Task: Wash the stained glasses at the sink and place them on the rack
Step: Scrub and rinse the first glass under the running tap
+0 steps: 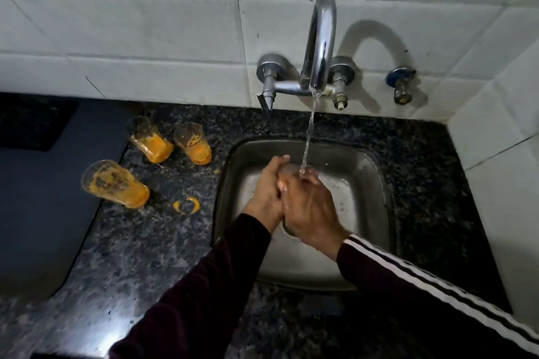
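Over the steel sink (376, 172), both hands hold one clear, orange-tinted glass (287, 174) under the running water. My left hand (267, 192) grips it from the left. My right hand (310, 207) curls its fingers over it from the right, hiding most of it. Three orange-stained glasses stand on the granite counter to the left of the sink: one at the back left (150, 140), one beside it (194, 146), and a larger-looking one nearer me (115, 183).
The chrome tap (319, 46) on the tiled wall pours a stream into the sink. An orange ring stain (186, 205) marks the counter by the sink's left edge. A dark blue flat surface (43, 198) covers the far left. A small valve (402, 84) sticks out of the wall on the right.
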